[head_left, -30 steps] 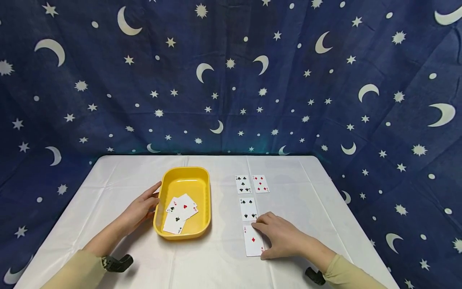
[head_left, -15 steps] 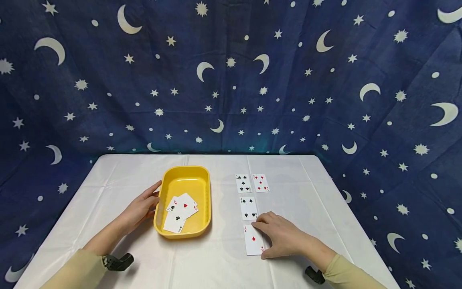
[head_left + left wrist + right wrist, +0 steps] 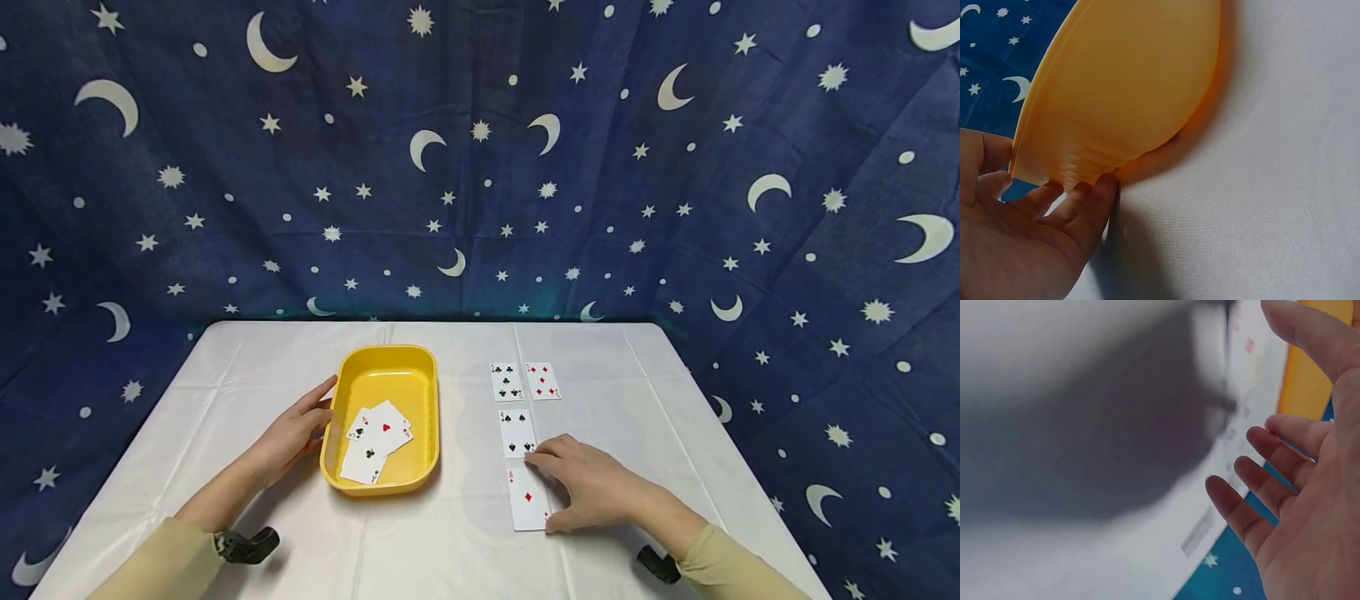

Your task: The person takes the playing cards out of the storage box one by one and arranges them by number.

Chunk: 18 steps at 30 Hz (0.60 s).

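A yellow plastic tray [image 3: 429, 400] stands on the left half of the table. In it lie a few overlapping playing cards [image 3: 365, 461], among them an ace of hearts. My left hand [image 3: 294, 429] touches the tray's left outer wall with extended fingers; the left wrist view shows the fingertips [image 3: 1108, 182] against that wall. On the right, an ace of diamonds [image 3: 528, 498] lies face up below a four of spades [image 3: 517, 433]. My right hand [image 3: 588, 483] is at its right edge, thumb and fingers spread, relaxed in the right wrist view.
Behind the four lie a five of clubs [image 3: 506, 382] and a five of diamonds [image 3: 543, 381], side by side. A white cloth [image 3: 450, 550] covers the table. A dark blue curtain [image 3: 480, 192] with moons and stars hangs behind it.
My right hand has shifted slightly to the right, away from the ace of diamonds, uncovering more of its right edge. The left hand and the tray stay where they were.
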Each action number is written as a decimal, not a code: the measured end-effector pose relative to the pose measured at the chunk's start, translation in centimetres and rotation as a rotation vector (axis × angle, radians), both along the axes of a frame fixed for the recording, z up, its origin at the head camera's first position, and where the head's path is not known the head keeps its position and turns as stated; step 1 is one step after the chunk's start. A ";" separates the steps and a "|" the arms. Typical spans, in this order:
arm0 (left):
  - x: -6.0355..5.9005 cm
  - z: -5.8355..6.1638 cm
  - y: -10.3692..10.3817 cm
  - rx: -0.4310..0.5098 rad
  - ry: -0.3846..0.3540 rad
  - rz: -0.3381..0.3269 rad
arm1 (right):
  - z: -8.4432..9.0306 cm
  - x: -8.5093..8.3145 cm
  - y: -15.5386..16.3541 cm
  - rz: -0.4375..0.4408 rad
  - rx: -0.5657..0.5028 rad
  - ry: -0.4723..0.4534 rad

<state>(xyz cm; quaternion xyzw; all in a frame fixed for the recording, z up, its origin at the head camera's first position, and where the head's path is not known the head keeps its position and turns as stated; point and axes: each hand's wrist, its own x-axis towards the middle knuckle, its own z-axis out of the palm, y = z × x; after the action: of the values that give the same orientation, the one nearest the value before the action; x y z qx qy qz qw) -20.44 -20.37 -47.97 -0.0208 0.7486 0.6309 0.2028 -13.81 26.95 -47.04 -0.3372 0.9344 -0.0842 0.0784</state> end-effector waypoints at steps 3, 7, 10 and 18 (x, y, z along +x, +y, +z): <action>0.1 0.0 0.1 0.000 -0.006 0.008 | 0.9 -0.7 -0.1 -0.012 -0.005 0.015; 0.2 0.1 0.0 0.007 -0.009 0.017 | 2.1 -2.1 -0.7 0.005 -0.038 0.057; 0.2 0.0 0.0 0.012 -0.011 0.027 | 3.0 -3.6 -1.8 0.021 -0.081 0.078; 0.1 -0.1 0.4 0.032 -0.024 0.059 | 4.8 -7.5 -7.0 0.080 -0.153 0.101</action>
<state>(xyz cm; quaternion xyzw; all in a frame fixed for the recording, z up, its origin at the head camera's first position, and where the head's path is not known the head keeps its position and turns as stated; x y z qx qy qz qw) -20.36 -20.01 -48.07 -0.0472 0.7348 0.6484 0.1934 -21.29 19.93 -42.29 -0.3829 0.9139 -0.1348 0.0085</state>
